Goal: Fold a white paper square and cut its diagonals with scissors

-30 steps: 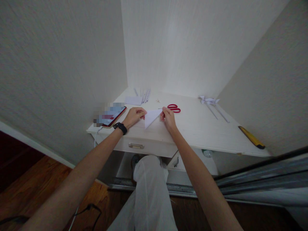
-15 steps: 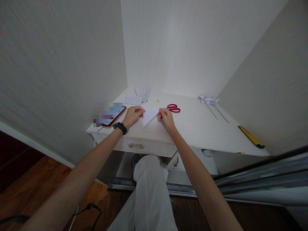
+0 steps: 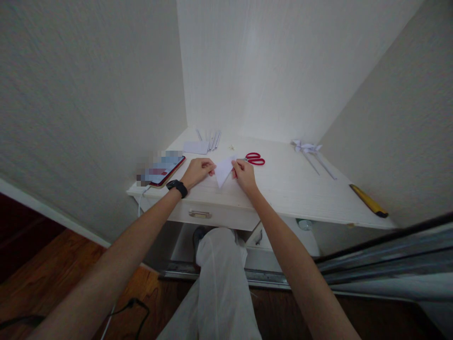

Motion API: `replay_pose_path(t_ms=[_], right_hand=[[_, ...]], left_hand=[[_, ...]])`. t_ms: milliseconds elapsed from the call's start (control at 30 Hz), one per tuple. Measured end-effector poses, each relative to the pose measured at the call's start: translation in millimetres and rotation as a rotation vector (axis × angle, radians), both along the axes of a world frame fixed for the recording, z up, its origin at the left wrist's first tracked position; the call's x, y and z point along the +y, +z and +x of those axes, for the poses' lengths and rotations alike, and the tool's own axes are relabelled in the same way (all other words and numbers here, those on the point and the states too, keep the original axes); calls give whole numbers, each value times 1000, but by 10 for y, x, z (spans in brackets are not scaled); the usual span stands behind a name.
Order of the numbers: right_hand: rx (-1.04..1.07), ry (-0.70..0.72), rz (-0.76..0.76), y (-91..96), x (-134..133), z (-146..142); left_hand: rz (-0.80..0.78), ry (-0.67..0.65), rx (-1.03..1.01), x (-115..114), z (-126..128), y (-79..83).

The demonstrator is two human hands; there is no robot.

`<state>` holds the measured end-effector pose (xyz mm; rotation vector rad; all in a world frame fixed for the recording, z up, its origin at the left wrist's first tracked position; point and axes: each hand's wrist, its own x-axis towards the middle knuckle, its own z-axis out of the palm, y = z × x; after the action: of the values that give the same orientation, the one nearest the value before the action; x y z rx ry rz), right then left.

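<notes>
Between my hands is a folded triangle of white paper (image 3: 223,171), one point of it toward me. My right hand (image 3: 243,174) pinches its right corner between thumb and finger. On the other side my left hand (image 3: 200,171), below a black wristwatch, has its fingers closed at the paper's left edge. Just behind my right hand lie red-handled scissors (image 3: 255,158), their blades partly hidden. A stack of white paper (image 3: 196,148) and several thin rolled paper sticks (image 3: 214,140) lie farther back on the left.
A phone (image 3: 163,171) with a white cable lies at the desk's left edge. Two paper pinwheels (image 3: 307,147) on sticks rest at the back right. A yellow box cutter (image 3: 368,201) lies near the right wall. Small scraps (image 3: 231,147) sit behind the paper on the white desk (image 3: 283,193).
The paper triangle has turned and shifted slightly right, its lower point now farther right. My left hand has moved a little to the right with it; my right hand is almost still.
</notes>
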<state>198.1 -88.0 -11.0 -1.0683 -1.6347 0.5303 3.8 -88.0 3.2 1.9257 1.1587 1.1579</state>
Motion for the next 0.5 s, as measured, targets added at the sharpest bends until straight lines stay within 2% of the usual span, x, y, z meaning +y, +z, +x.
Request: replay_pose_path(t_ms=[133,333,500], right_hand=[[8,8,8,10,-12,-8],[25,88,-59,-35,10,-16],[34,76,-57,-24,1,-13]], left_hand=[[-2,-5,4,6,-1,-4],[-15,15,-66,13,-12,17],[-27,-10,-71,32,-15,-13]])
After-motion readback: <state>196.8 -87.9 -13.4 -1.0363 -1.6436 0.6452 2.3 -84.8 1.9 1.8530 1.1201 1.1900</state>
